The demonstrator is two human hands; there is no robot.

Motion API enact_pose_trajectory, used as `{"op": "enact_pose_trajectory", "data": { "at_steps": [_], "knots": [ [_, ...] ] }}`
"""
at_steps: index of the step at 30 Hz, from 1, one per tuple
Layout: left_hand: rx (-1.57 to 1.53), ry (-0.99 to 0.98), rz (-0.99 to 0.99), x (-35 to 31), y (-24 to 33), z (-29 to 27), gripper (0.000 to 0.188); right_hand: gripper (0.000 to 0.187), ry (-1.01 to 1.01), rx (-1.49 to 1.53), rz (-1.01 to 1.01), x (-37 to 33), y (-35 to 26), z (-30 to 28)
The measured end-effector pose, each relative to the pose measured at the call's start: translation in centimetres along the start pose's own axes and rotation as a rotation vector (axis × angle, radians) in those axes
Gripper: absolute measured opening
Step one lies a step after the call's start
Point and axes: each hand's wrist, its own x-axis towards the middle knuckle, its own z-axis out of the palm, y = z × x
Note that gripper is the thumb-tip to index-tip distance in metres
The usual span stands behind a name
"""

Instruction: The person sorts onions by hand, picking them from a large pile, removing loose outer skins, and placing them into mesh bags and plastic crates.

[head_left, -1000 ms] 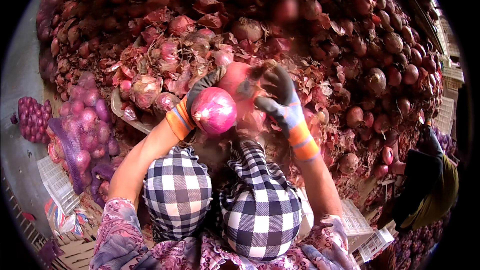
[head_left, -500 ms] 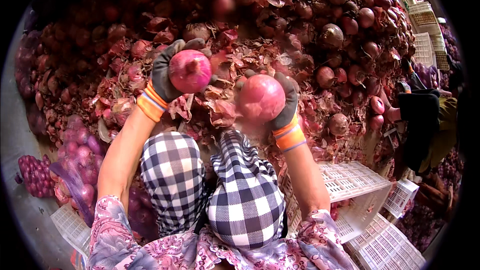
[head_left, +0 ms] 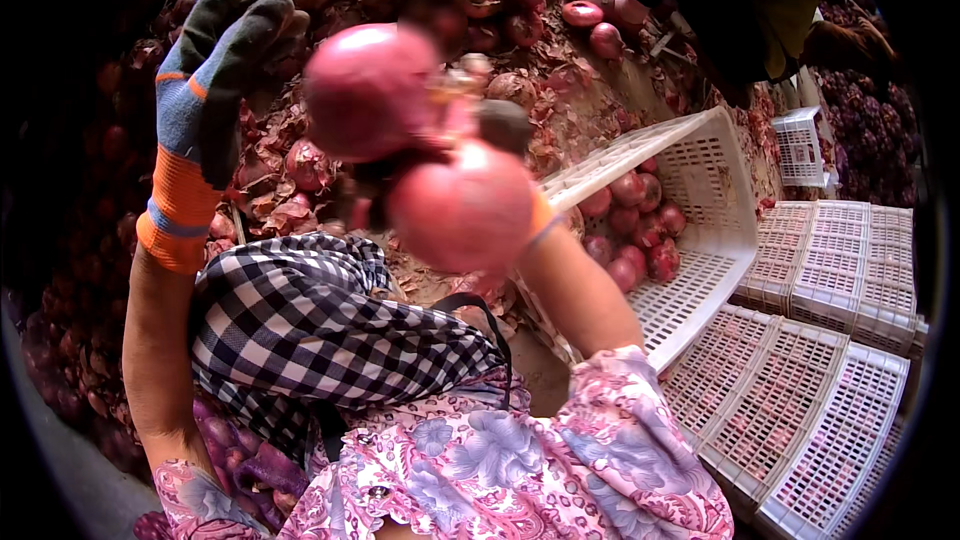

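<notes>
My left hand (head_left: 235,70), in a grey and blue glove with an orange cuff, is open on the left side, its fingers stretched out and holding nothing. Two large red onions, an upper onion (head_left: 370,90) and a lower onion (head_left: 462,205), show close and blurred in the middle. Behind them is my right hand (head_left: 506,126), mostly hidden, with a dark glove tip and a bit of orange cuff showing. It grips the lower onion; whether the upper one is held too or loose in the air I cannot tell. Beside my right forearm, a white plastic crate (head_left: 735,180) lies tilted with several red onions (head_left: 640,205) inside.
A heap of onions and dry skins (head_left: 270,170) spreads ahead and to the left. Stacked white crates (head_left: 770,400) stand at the right, with a small crate (head_left: 800,147) farther off. Part of another person (head_left: 770,0) shows at top right. A purple net bag (head_left: 270,470) lies beside my leg.
The view has swung right toward the crates. My left hand has let go of its onion and opened. Both onions are now together by my right hand.
</notes>
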Motion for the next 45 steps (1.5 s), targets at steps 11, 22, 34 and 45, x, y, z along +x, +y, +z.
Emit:
{"op": "enact_pose_trajectory", "data": {
  "at_steps": [11,22,34,45],
  "knots": [
    [0.009,0.15,-0.487,-3.9,-2.1,-8.3,0.039,0.045,0.617,-0.612,-0.088,-17.2,-18.6,-13.9],
    [0.005,0.039,-0.502,-4.4,0.2,-6.6,0.038,0.055,-0.263,-1.711,0.984,-12.9,-19.0,-8.6],
    [-0.075,0.312,-0.47,-4.7,2.0,-9.4,0.041,0.076,-0.124,-1.224,0.619,10.0,5.6,-5.2],
    [0.06,0.442,-0.516,-6.5,1.3,-14.3,0.044,0.067,-0.286,-1.362,0.753,15.1,20.0,-8.9]
  ]
}}
